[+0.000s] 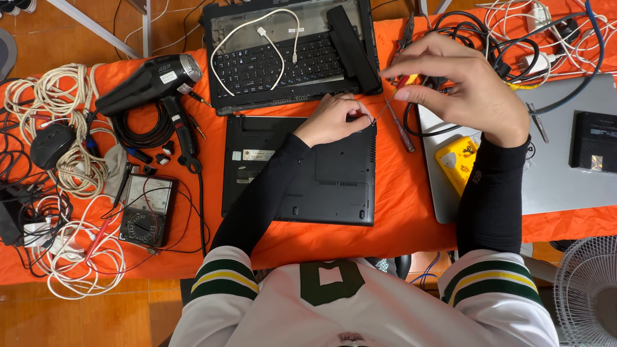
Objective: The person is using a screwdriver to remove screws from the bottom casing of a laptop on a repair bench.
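Right now the work sits at the upper right corner of the black plastic laptop base (334,173), which lies upside down in the middle of the frame on the orange-covered bench (405,218). The left hand (334,119) rests on that corner, fingers curled and pinched close to the slim metal shaft of a red-handled screwdriver (393,115); whether it grips a screw there is too small to tell. The right hand (466,87) hovers above, right of centre near the top, thumb and forefinger closed on the top of the screwdriver's handle, the other fingers fanned out.

By my judgement this is the unscrewing stage on the underside panel. The next move calls for keeping the tip seated square in the screw head while the fingertips twirl the handle, with the left hand steadying it.

Above, an opened black laptop (289,51) carries a white cable (257,32); a black hair dryer (151,80) lies at upper left.
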